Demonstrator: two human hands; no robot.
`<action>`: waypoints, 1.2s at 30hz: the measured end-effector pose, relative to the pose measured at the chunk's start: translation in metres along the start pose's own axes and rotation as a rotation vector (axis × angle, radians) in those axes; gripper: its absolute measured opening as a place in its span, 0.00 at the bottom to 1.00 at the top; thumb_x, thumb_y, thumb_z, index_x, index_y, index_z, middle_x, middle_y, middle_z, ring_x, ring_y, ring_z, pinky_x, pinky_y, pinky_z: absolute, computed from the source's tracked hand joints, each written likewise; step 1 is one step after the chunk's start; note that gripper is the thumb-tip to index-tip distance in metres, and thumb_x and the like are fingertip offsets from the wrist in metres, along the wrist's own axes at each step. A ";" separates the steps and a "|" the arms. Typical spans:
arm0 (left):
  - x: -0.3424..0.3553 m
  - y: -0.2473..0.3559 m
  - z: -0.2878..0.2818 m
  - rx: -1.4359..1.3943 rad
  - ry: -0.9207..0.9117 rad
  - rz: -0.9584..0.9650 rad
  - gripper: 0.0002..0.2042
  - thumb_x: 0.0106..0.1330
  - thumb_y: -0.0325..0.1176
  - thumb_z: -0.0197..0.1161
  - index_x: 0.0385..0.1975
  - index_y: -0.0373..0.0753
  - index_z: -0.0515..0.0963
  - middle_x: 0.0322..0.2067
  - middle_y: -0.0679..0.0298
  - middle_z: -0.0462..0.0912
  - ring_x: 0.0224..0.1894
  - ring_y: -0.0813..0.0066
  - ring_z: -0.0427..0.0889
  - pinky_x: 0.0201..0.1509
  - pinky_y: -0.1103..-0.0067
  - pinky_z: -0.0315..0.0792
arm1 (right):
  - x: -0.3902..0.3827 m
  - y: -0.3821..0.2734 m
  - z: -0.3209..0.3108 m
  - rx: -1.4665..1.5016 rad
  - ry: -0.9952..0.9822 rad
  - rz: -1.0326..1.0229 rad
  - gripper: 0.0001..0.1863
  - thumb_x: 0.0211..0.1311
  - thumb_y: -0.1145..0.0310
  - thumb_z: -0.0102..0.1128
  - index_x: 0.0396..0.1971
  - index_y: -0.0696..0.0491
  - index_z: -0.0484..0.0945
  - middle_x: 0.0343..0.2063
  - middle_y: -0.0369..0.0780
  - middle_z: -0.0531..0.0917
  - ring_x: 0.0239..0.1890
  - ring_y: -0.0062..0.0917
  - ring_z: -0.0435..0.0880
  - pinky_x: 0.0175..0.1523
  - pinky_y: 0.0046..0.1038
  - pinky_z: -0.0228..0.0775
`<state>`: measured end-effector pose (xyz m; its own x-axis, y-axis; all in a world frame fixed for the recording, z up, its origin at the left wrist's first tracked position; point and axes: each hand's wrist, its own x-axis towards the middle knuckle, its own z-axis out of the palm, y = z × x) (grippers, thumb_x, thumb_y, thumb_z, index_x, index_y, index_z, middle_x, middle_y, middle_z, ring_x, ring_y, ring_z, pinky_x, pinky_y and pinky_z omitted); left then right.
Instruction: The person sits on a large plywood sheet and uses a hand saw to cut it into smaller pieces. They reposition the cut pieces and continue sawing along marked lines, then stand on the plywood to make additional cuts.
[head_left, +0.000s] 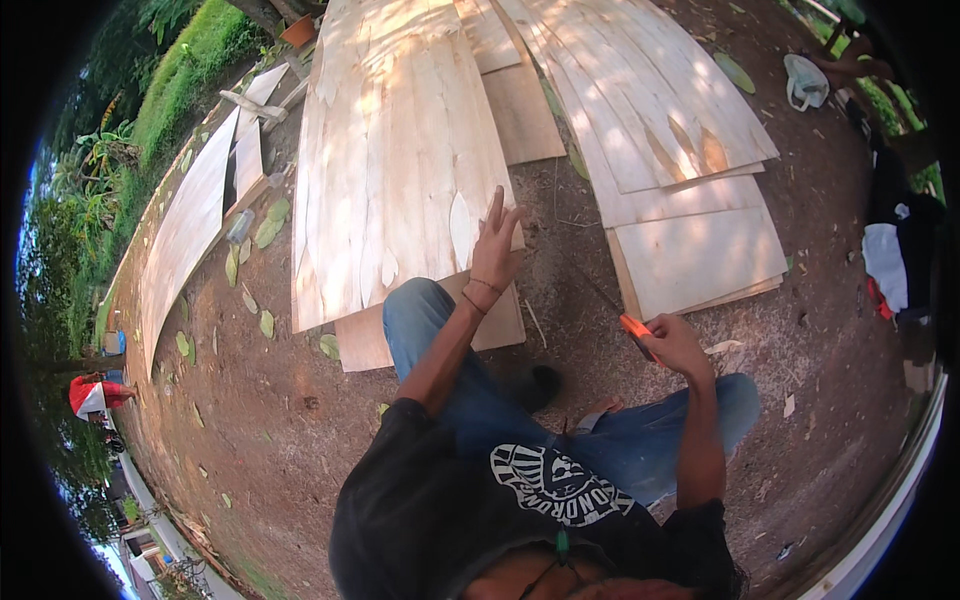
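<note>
My left hand (495, 245) is at the near right corner of a long, pale plywood sheet (400, 170), its fingers apart and holding nothing. Whether it presses on the sheet or hovers just over it, I cannot tell. My right hand (677, 345) is closed around the orange and black handle of a hand saw (637, 328). The saw's thin dark blade points forward and left over the soil, apart from the plywood edge. My left knee is bent against the sheet's near end, where another board (365, 342) shows underneath.
More plywood sheets (690, 250) lie stacked to the right, with a narrow soil gap between the stacks. A long thin panel (190, 235) curves along the left. Fallen leaves (270, 225) dot the ground. A white bag (805, 82) and dark cloth (915, 240) are at far right.
</note>
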<state>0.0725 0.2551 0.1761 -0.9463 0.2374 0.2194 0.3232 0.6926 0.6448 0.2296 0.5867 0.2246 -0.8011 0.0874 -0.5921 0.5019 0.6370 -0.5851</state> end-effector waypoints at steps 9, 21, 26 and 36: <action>0.026 0.030 -0.052 0.232 0.374 0.184 0.12 0.44 0.20 0.72 0.29 0.43 0.83 0.29 0.65 0.85 0.35 0.63 0.85 0.38 0.72 0.79 | -0.006 -0.009 0.002 -0.234 0.293 -0.317 0.18 0.47 0.68 0.70 0.39 0.53 0.76 0.24 0.35 0.84 0.32 0.30 0.86 0.38 0.34 0.75; 0.060 0.071 -0.094 0.137 0.534 0.208 0.07 0.46 0.18 0.73 0.24 0.36 0.83 0.27 0.62 0.87 0.30 0.72 0.87 0.36 0.78 0.79 | -0.018 -0.021 -0.023 0.679 0.109 -0.269 0.21 0.62 0.78 0.58 0.55 0.56 0.68 0.28 0.36 0.78 0.29 0.19 0.82 0.34 0.24 0.72; 0.060 0.071 -0.079 0.084 0.435 0.148 0.05 0.49 0.18 0.70 0.24 0.36 0.83 0.25 0.64 0.86 0.30 0.77 0.85 0.38 0.79 0.79 | -0.019 -0.008 -0.051 0.877 0.212 -0.260 0.20 0.66 0.79 0.56 0.57 0.59 0.67 0.31 0.37 0.80 0.30 0.18 0.84 0.35 0.20 0.75; 0.092 0.086 0.071 0.139 0.379 0.227 0.09 0.46 0.19 0.66 0.20 0.40 0.72 0.23 0.62 0.73 0.30 0.58 0.77 0.32 0.66 0.72 | -0.005 -0.002 -0.064 1.117 0.676 -0.369 0.17 0.70 0.80 0.56 0.56 0.60 0.67 0.39 0.41 0.82 0.33 0.19 0.84 0.40 0.21 0.78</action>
<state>0.0133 0.3848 0.1993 -0.7771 0.1454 0.6124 0.4946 0.7429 0.4512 0.2114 0.6344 0.2643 -0.7849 0.6101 -0.1082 -0.0394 -0.2233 -0.9739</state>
